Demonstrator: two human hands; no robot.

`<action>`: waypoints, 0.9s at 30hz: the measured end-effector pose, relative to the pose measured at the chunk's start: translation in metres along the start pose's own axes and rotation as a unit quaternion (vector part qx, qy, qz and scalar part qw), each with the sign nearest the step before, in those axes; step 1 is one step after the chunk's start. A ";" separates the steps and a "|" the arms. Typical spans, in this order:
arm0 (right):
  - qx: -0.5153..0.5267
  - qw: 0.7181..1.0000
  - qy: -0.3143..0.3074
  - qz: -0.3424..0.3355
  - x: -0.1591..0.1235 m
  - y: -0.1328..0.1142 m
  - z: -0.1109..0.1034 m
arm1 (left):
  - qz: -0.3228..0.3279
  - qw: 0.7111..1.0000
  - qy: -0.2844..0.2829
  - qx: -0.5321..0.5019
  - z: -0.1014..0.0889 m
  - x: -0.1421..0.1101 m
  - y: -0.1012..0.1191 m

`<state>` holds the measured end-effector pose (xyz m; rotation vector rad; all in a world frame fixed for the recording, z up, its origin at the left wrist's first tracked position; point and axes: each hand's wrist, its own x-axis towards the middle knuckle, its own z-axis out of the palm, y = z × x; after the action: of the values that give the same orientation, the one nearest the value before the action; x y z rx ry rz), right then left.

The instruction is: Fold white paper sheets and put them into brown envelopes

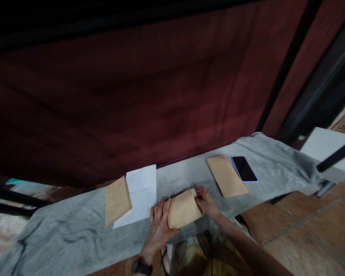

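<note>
A brown paper envelope lies in front of me on a grey cloth. My left hand rests flat along its left edge, fingers stretched out and the thumb by the lower corner. At the envelope's right end, my right hand has bent fingers closed on the flap, which stands partly folded; the fingertips are partly hidden. To the left, another brown envelope overlaps a creased white sheet of paper. On the right lies a stack of brown envelopes, beside a phone with a dark screen.
The grey cloth covers a long, narrow surface. Behind it hangs a dark red curtain, with a slanting black pole at the right. A white box-like object stands at the far right, above the tiled floor.
</note>
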<state>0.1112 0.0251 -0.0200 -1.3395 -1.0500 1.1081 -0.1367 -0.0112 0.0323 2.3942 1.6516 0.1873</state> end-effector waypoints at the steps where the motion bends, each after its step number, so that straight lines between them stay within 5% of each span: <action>1: 0.012 1.000 -0.009 0.012 0.000 -0.002 -0.002 | 0.005 1.000 0.001 0.000 0.000 0.001 -0.001; 6: 0.086 0.993 -0.030 0.078 -0.006 -0.015 -0.012 | 0.032 0.998 0.042 -0.036 -0.005 0.001 -0.002; 10: 0.147 0.982 0.011 0.119 -0.010 -0.021 -0.015 | -0.064 0.963 0.183 -0.187 0.002 -0.002 0.007; 13: 0.186 0.974 0.038 0.128 -0.013 -0.022 -0.010 | -0.215 0.852 0.257 -0.401 0.021 -0.006 0.027; 17: 0.214 0.967 0.048 0.129 -0.021 -0.023 0.001 | -0.272 0.625 0.112 -0.723 0.044 -0.001 0.071; 20: 0.221 0.966 0.038 0.129 -0.029 -0.025 0.005 | -0.280 0.525 0.093 -0.798 0.048 0.012 0.100; 23: 0.223 0.966 0.026 0.124 -0.034 -0.029 0.005 | -0.281 0.500 0.112 -0.812 0.045 0.024 0.112; 27: 0.190 0.975 0.009 0.111 -0.038 -0.027 0.000 | -0.289 0.549 0.108 -0.776 0.044 0.029 0.106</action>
<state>0.1043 -0.0110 0.0089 -1.1698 -0.6410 1.3807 -0.0200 -0.0250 0.0165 0.4328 1.1525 1.1979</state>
